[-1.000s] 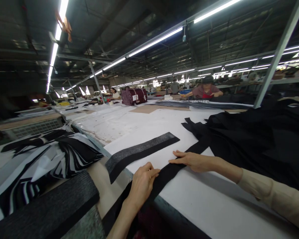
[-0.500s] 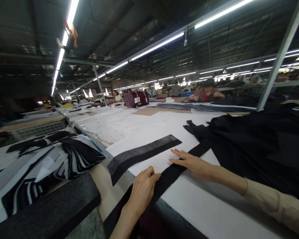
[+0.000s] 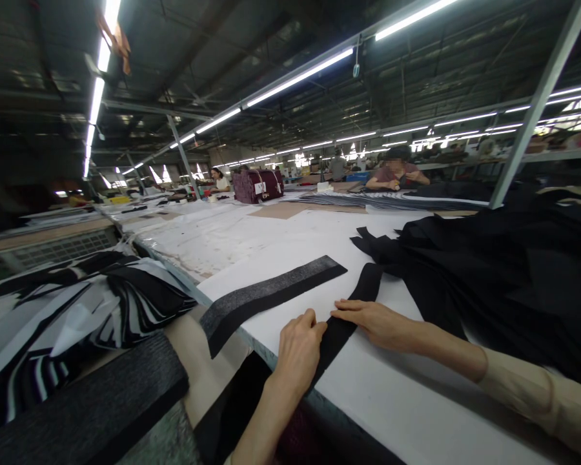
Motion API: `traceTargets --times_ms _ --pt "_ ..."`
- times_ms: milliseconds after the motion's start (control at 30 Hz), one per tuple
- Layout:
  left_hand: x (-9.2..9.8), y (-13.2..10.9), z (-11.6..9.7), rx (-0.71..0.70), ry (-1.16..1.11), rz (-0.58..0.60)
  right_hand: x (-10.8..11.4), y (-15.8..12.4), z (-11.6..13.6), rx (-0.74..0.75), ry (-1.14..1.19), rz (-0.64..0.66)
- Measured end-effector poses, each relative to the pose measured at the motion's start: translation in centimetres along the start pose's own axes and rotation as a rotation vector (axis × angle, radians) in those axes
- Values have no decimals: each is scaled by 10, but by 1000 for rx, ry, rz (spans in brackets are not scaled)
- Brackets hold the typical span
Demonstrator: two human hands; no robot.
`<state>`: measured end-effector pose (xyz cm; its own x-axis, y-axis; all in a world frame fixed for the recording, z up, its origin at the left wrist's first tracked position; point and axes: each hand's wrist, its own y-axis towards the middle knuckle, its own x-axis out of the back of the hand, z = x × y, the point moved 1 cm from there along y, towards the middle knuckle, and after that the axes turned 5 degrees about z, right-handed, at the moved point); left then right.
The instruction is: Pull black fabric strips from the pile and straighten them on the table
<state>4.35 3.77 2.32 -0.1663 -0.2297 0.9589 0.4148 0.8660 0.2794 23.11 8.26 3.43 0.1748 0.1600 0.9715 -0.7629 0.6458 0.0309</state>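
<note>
Strip (image 3: 337, 337) had swung steeper, seven to one o'clock, left hand (image 3: 297, 349) pinching its edge, right hand (image 3: 382, 324) flat atop.

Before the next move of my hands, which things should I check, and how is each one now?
1. Left hand at the black strip: ok.
2. Right hand on this strip: ok.
3. Black strip apart from the grey-faced strip: ok, white table between.
4. Grey-faced strip fully on the table: not ok, one end overhangs.
5. Black strip not touching the dark fabric pile: cannot tell, very close.
</note>
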Motion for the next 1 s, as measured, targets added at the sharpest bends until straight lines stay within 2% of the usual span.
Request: traceTargets --times_ms 133,267,333,433,600,733,800,900,1000 --pt "5 -6 4 -26 -67 7 7 2 12 -7 -44 122" --pt "13 -27 15 44 -392 4 10 1 16 9 -48 182" --pt "15 -40 20 88 -468 -16 11 1 16 13 -58 210" --pt "13 -52 22 79 -414 -87 11 3 19 39 -38 248" --pt "4 -57 19 -4 -183 -216 15 7 34 135 -24 273" --pt "4 -57 20 -7 -152 -199 12 5 41 5 -27 322" --pt "4 -52 20 1 -150 -175 7 5 38 -26 -45 278" --pt "1 -35 18 19 -125 -138 0 8 29 -64 -111 122" --pt "-2 -16 17 11 -95 -108 -4 12 24 -18 -133 3"
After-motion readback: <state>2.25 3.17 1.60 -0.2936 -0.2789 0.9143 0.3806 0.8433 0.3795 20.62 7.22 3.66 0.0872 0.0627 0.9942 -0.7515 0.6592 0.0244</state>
